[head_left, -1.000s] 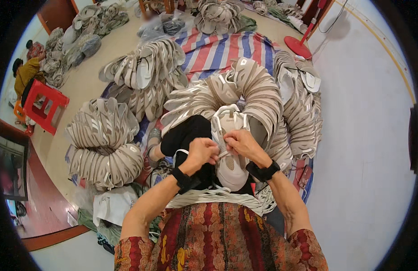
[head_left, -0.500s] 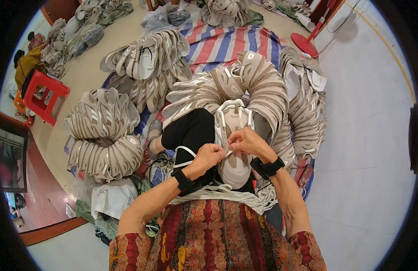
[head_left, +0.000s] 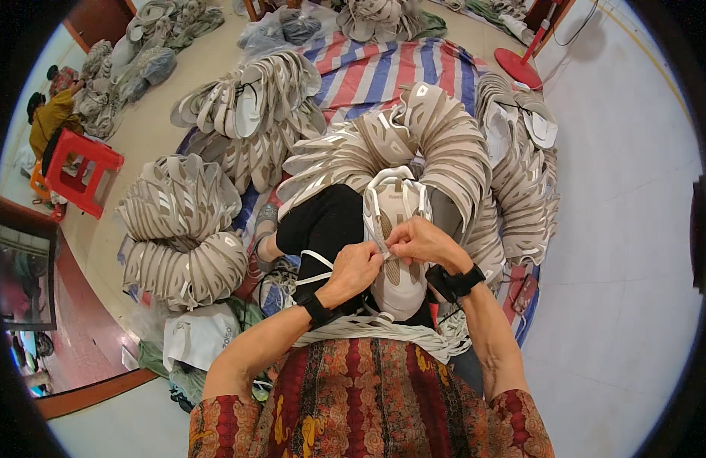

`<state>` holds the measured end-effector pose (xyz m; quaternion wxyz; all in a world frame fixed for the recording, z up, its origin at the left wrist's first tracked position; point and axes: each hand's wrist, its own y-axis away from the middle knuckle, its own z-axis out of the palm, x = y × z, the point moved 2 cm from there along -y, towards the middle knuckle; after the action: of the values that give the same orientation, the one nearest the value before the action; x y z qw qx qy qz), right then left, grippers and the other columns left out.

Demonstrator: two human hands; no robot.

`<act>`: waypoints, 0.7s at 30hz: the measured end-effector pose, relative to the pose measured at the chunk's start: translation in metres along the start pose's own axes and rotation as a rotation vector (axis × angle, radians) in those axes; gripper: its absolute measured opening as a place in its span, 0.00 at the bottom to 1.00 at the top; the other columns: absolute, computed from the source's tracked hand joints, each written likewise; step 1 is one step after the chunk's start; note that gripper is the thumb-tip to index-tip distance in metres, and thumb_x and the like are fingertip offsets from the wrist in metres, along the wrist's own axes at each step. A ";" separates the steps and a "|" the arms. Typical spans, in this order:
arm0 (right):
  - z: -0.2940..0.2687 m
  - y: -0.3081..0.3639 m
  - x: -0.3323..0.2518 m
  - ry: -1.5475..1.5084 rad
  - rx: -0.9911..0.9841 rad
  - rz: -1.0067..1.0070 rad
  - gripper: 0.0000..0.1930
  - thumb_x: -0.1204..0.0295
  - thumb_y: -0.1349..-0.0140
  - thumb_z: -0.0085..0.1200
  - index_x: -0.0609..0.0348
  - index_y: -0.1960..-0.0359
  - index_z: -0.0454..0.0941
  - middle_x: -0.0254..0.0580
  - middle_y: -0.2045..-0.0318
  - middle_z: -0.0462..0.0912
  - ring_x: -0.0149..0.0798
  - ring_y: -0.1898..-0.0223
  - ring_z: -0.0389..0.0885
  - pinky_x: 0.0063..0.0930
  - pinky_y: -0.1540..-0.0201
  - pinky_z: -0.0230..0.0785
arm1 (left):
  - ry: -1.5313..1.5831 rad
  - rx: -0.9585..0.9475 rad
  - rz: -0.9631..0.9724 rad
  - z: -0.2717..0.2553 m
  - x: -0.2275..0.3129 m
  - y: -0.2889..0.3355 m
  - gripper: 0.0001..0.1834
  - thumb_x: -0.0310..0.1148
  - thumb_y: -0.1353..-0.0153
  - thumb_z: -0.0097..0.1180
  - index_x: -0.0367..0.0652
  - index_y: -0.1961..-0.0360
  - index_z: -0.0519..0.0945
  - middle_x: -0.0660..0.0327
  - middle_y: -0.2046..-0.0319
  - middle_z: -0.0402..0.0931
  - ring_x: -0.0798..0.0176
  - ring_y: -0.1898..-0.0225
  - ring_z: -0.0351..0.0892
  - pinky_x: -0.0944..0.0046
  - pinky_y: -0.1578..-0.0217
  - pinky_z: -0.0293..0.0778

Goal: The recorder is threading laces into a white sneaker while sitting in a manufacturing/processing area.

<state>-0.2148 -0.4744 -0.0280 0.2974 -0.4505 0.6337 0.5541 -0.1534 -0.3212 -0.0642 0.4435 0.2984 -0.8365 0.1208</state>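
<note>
A beige and white shoe upper [head_left: 399, 296] lies over my lap, its toe toward me and its opening away. My left hand [head_left: 354, 269] is at the left edge of its lacing area, fingertips pinched on a white shoelace [head_left: 317, 258] that trails across my black-clad leg. From the other side my right hand [head_left: 420, 241] bends over the upper, thumb and fingers pinched at the eyelets close to my left fingertips. What the right fingertips grip is too small to make out.
Strung bundles of similar uppers surround me: ahead [head_left: 444, 153], at left [head_left: 185, 263] and right [head_left: 521, 198]. Loose white laces [head_left: 383, 328] lie across my lap. A striped sheet [head_left: 383, 72] covers the floor. Farther left are a red stool [head_left: 82, 168] and another person [head_left: 51, 122].
My left fingertips have moved slightly right, closer to the right ones at the eyelets. The whole view has shifted a little.
</note>
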 end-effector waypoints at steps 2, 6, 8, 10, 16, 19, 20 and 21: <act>0.001 -0.001 0.004 -0.004 -0.007 -0.001 0.06 0.77 0.50 0.51 0.64 0.73 0.78 0.29 0.86 0.73 0.21 0.85 0.68 0.15 0.85 0.57 | 0.030 0.030 -0.007 0.005 0.000 -0.002 0.10 0.33 0.48 0.51 0.35 0.77 0.75 0.53 0.83 0.72 0.60 0.81 0.72 0.62 0.77 0.68; 0.009 0.000 0.003 0.134 0.078 -0.145 0.07 0.73 0.52 0.50 0.63 0.74 0.79 0.38 0.85 0.75 0.31 0.84 0.72 0.24 0.81 0.63 | 0.444 -0.158 -0.411 0.007 -0.004 0.000 0.11 0.34 0.48 0.53 0.35 0.78 0.74 0.50 0.82 0.73 0.51 0.78 0.75 0.58 0.75 0.69; 0.013 0.003 -0.003 0.474 0.253 -0.275 0.09 0.67 0.56 0.50 0.60 0.78 0.78 0.51 0.80 0.76 0.50 0.76 0.76 0.39 0.72 0.67 | 0.063 -0.027 0.047 -0.006 0.008 0.000 0.10 0.33 0.49 0.54 0.36 0.78 0.72 0.52 0.83 0.72 0.48 0.79 0.72 0.57 0.75 0.68; 0.020 0.007 -0.009 0.862 0.339 -0.282 0.08 0.67 0.54 0.52 0.58 0.82 0.75 0.48 0.79 0.76 0.49 0.74 0.76 0.41 0.72 0.67 | -0.141 0.114 0.184 -0.017 0.018 0.000 0.16 0.33 0.53 0.60 0.42 0.63 0.71 0.52 0.68 0.69 0.47 0.68 0.70 0.57 0.68 0.68; 0.020 0.013 -0.016 0.899 0.347 -0.636 0.06 0.73 0.57 0.55 0.62 0.80 0.73 0.42 0.73 0.72 0.45 0.68 0.71 0.35 0.64 0.66 | -0.120 -0.161 0.424 -0.042 0.018 -0.032 0.23 0.34 0.57 0.63 0.44 0.58 0.70 0.54 0.66 0.68 0.49 0.65 0.70 0.58 0.66 0.67; 0.016 0.010 -0.010 0.815 0.356 -0.643 0.04 0.74 0.56 0.54 0.61 0.78 0.74 0.43 0.74 0.72 0.45 0.67 0.72 0.35 0.65 0.66 | -0.145 -0.366 0.483 -0.042 0.009 -0.043 0.19 0.32 0.58 0.64 0.42 0.64 0.72 0.55 0.72 0.70 0.51 0.67 0.72 0.59 0.66 0.68; 0.015 0.008 -0.008 0.821 0.317 -0.560 0.04 0.75 0.55 0.54 0.61 0.77 0.75 0.43 0.74 0.72 0.46 0.67 0.73 0.35 0.65 0.66 | -0.148 -0.366 0.488 -0.040 0.007 -0.043 0.19 0.32 0.58 0.64 0.42 0.64 0.72 0.55 0.72 0.70 0.51 0.67 0.72 0.59 0.66 0.68; 0.014 0.007 -0.007 0.795 0.330 -0.587 0.04 0.75 0.55 0.54 0.61 0.77 0.75 0.43 0.74 0.72 0.46 0.67 0.73 0.35 0.65 0.66 | -0.090 -0.357 0.488 -0.038 0.005 -0.042 0.19 0.33 0.57 0.64 0.42 0.65 0.71 0.54 0.72 0.70 0.50 0.67 0.72 0.58 0.67 0.68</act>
<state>-0.2200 -0.4591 -0.0217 0.2438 -0.7319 0.6236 0.1265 -0.1045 -0.3389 -0.0404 0.4091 0.0112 -0.9103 0.0616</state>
